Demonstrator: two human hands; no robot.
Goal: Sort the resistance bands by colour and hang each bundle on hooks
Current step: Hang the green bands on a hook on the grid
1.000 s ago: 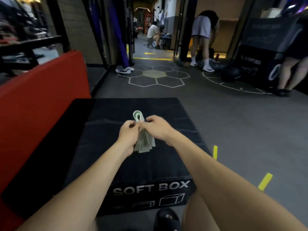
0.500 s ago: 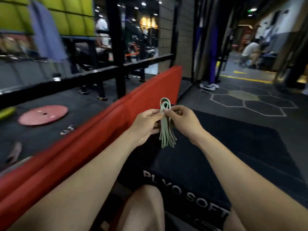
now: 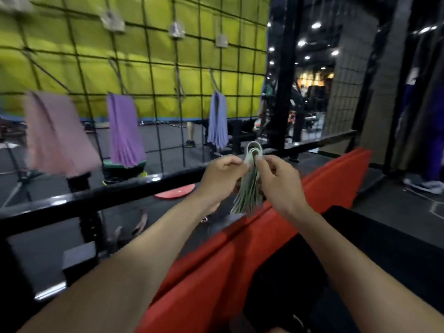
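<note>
A black wire grid (image 3: 153, 121) stood before a yellow padded wall, and three bundles already hung on it: a pink bundle (image 3: 57, 138), a purple bundle (image 3: 123, 131) and a blue-violet bundle (image 3: 217, 120). Nearer, above a red pad (image 3: 240, 260), the person held up a green bundle (image 3: 249, 186) of bands, the left hand (image 3: 219, 179) and right hand (image 3: 278, 181) each pinching it just under its looped top. Sorting looked nearly done; this seemed the hanging step. The next move would call for lifting the loop to a free hook right of the blue-violet one, though I could not make one out.
</note>
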